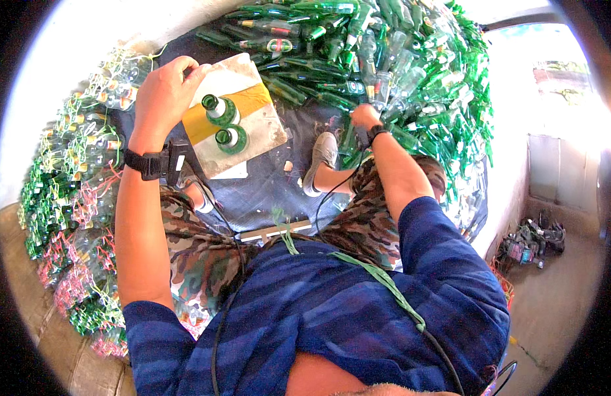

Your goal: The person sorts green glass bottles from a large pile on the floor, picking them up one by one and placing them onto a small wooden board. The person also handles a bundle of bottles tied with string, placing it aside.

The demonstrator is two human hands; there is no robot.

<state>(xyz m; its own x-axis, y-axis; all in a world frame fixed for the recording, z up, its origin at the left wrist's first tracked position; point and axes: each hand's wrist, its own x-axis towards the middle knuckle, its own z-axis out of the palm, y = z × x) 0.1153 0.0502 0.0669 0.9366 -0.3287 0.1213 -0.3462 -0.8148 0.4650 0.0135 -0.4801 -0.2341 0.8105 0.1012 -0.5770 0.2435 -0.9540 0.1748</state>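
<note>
My left hand [169, 86] is raised at the left edge of a worn pale block [258, 148] with a yellow band across it. Its fingers are curled, and whatever lies under them is hidden. Two green glass bottles [231, 140] stand upright on the block, close together, their open mouths facing me. My right hand [365, 118] reaches to the near edge of a heap of loose glass bottles [434, 99]. That hand is blurred, its fingers bent beside a clear glass bottle [383, 88]; a grip on it cannot be made out.
Bundles of bottles tied with pink and pale green string [83, 208] are stacked along the left wall. Dark sheeting [266, 193] covers the floor between my shoes. Black cables [330, 193] run from my wrist straps. A dark pile of objects [533, 240] lies at right.
</note>
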